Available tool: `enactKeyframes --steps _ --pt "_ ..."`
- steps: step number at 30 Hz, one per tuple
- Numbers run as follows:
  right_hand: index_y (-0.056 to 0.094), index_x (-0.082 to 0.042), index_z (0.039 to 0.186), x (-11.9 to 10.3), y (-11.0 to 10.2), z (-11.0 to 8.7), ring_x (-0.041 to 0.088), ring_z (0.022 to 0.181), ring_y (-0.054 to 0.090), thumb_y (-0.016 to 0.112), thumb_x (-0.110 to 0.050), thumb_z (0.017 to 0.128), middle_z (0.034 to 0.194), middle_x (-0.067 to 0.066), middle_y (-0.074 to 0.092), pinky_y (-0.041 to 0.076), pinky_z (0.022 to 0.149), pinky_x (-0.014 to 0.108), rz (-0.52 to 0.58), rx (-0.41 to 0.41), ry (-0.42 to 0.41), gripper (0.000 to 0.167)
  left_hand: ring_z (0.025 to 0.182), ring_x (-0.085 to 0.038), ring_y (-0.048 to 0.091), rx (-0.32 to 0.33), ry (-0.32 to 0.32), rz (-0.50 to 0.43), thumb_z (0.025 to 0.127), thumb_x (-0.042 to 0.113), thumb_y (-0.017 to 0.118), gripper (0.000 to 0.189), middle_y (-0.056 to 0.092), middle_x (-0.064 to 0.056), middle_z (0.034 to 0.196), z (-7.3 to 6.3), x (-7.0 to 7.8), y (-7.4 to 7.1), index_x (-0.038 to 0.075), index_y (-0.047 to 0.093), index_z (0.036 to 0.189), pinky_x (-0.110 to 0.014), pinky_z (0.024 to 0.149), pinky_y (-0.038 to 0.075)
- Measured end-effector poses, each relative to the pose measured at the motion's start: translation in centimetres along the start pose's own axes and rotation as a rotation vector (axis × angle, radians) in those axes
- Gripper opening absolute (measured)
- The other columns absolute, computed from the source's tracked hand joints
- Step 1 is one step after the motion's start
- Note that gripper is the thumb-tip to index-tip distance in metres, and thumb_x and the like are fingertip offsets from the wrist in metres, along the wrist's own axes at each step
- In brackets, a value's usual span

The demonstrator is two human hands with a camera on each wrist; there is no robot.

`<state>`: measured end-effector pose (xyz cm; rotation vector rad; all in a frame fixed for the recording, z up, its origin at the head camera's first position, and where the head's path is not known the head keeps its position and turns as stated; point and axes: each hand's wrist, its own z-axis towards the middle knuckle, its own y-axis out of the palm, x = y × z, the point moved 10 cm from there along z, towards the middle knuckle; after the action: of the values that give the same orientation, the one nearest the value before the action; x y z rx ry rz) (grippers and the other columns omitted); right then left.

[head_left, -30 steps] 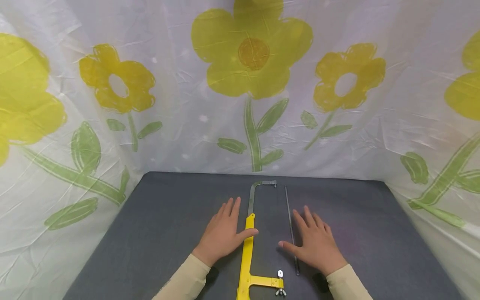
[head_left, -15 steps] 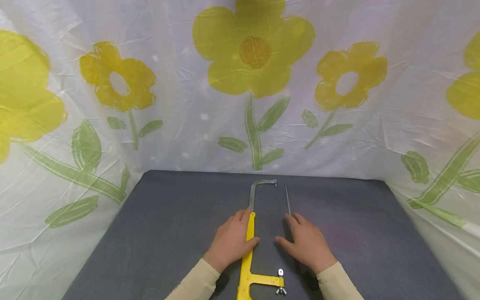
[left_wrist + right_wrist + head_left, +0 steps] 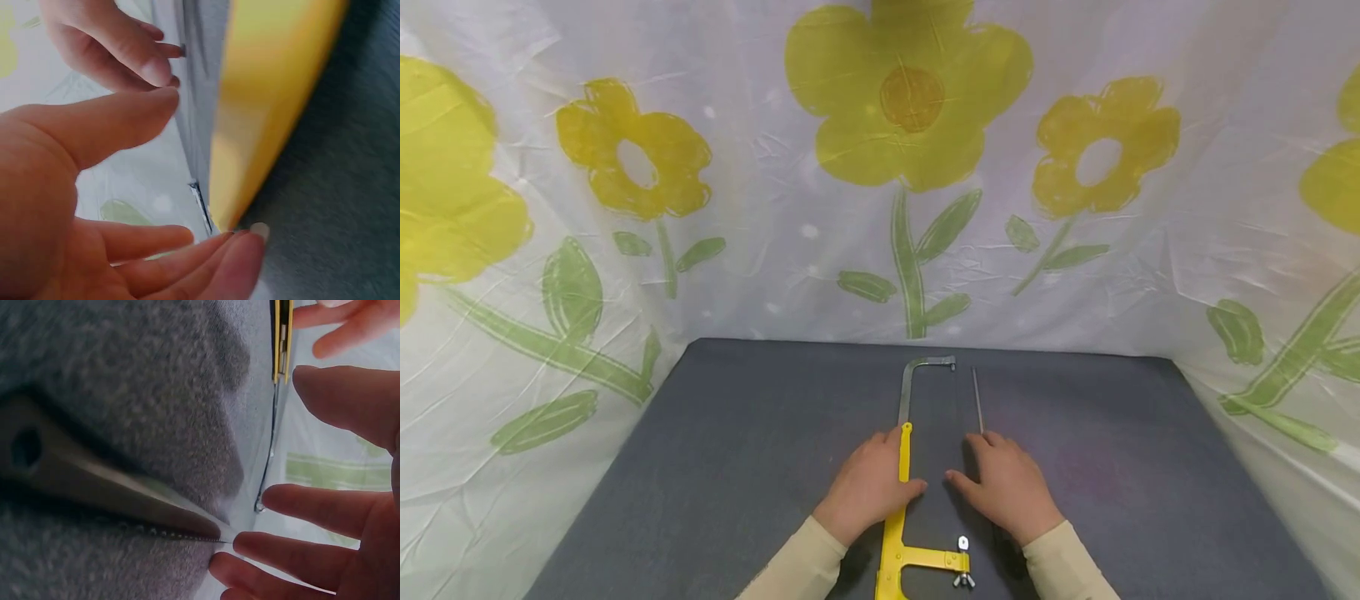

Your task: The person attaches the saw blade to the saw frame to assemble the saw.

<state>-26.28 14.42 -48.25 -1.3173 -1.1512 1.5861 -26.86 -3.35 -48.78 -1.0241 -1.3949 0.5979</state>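
The hacksaw frame is lying flat on the dark grey table, its long axis running straight away from the person — yellow handle end nearest the body, bare metal bow hooking right at the far end. The loose saw blade is lying parallel to it, just to the right, with a strip of bare table showing between the two.

The left hand is resting at the yellow spine about midway along: thumb lying against its right side, fingers lying along its left. In the left wrist view the fingertips are touching the edge of the yellow bar, with the thumb standing clear of it, so the hand is bracketing the frame rather than clamping it.

The right hand is covering the near stretch of the blade, only the far part showing beyond the fingers. In the right wrist view the fingers are lying loosely spread with their tips at the toothed strip — I cannot tell whether any pinch is closing on it.

Each hand is nearer its own piece; the wing nut at the frame's near end is sitting between the two cream sleeves.

Around the table a white sheet printed with yellow flowers is hanging on three sides.
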Motion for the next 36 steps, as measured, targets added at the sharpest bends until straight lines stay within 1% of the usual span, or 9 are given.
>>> enactKeyframes --steps 4,8,13,18,20,23,27,31,36 --pt "0.071 -0.001 0.135 -0.3 0.2 0.0 0.044 0.122 0.069 0.085 -0.046 0.092 0.134 0.023 0.072 0.056 0.101 0.062 0.001 -0.011 0.005 0.064 0.104 -0.033 0.070 -0.008 -0.031 -0.041 0.086 0.034 0.091 0.086 0.066 -0.024 0.132 0.0 0.0 -0.1 -0.006 0.054 0.153 -0.052 0.095 0.061" --pt "0.072 0.000 0.133 -0.6 0.2 0.0 0.043 0.121 0.069 0.085 -0.044 0.092 0.132 0.024 0.073 0.057 0.101 0.061 0.003 -0.016 0.009 0.062 0.088 -0.028 0.065 -0.005 -0.044 -0.056 0.084 0.027 0.092 0.080 0.065 -0.022 0.120 0.1 0.1 -0.2 -0.010 0.058 0.146 -0.048 0.084 0.062" --pt "0.074 0.001 0.129 -0.6 -0.1 0.3 0.041 0.111 0.073 0.087 -0.041 0.090 0.123 0.023 0.076 0.059 0.096 0.059 0.030 0.013 0.019 0.059 0.085 -0.028 0.063 -0.021 -0.071 -0.060 0.083 0.021 0.093 0.073 0.063 -0.020 0.114 0.2 0.2 -0.3 -0.012 0.062 0.140 -0.048 0.082 0.062" --pt "0.074 0.004 0.124 -0.1 -0.7 0.6 0.041 0.097 0.075 0.087 -0.034 0.091 0.112 0.023 0.076 0.061 0.085 0.058 0.049 0.068 0.046 0.052 0.083 -0.026 0.061 -0.033 -0.098 -0.065 0.082 0.016 0.093 0.067 0.059 -0.017 0.110 0.3 0.0 -0.2 -0.012 0.064 0.136 -0.045 0.078 0.062" --pt "0.075 0.004 0.119 0.3 -1.2 0.6 0.041 0.091 0.075 0.087 -0.031 0.091 0.106 0.022 0.075 0.061 0.079 0.058 0.055 0.101 0.073 0.047 0.081 -0.025 0.060 -0.028 -0.091 -0.067 0.082 0.015 0.093 0.067 0.058 -0.016 0.108 0.3 0.2 -0.3 -0.012 0.064 0.136 -0.044 0.077 0.062" --pt "0.074 0.002 0.097 1.5 -1.6 0.5 0.039 0.077 0.072 0.085 -0.031 0.091 0.089 0.018 0.072 0.058 0.066 0.056 0.068 0.112 0.149 0.035 0.079 -0.024 0.059 -0.017 -0.077 -0.070 0.082 0.014 0.093 0.065 0.057 -0.016 0.107 0.4 0.4 -0.6 -0.012 0.065 0.135 -0.043 0.075 0.062" --pt "0.064 -0.005 0.072 2.7 -1.4 0.2 0.037 0.063 0.066 0.083 -0.033 0.091 0.071 0.012 0.064 0.052 0.055 0.055 0.081 0.076 0.245 0.039 0.077 -0.024 0.059 -0.018 -0.074 -0.075 0.082 0.014 0.092 0.061 0.056 -0.015 0.107 0.3 0.4 -0.5 -0.011 0.067 0.131 -0.041 0.072 0.060" --pt "0.060 -0.009 0.065 3.3 -0.9 0.0 0.034 0.060 0.064 0.081 -0.031 0.091 0.066 0.010 0.061 0.050 0.053 0.054 0.077 0.041 0.283 0.040 0.076 -0.024 0.059 -0.019 -0.076 -0.076 0.081 0.014 0.092 0.059 0.056 -0.015 0.107 0.3 0.4 -0.5 -0.011 0.068 0.129 -0.040 0.070 0.060" --pt "0.056 -0.012 0.061 3.3 -0.6 -0.2 0.029 0.055 0.056 0.074 -0.019 0.091 0.062 0.007 0.056 0.045 0.049 0.051 0.079 0.057 0.290 0.036 0.075 -0.024 0.059 -0.019 -0.077 -0.081 0.080 0.013 0.093 0.061 0.055 -0.016 0.108 0.3 0.3 -0.3 -0.012 0.068 0.130 -0.039 0.068 0.061"
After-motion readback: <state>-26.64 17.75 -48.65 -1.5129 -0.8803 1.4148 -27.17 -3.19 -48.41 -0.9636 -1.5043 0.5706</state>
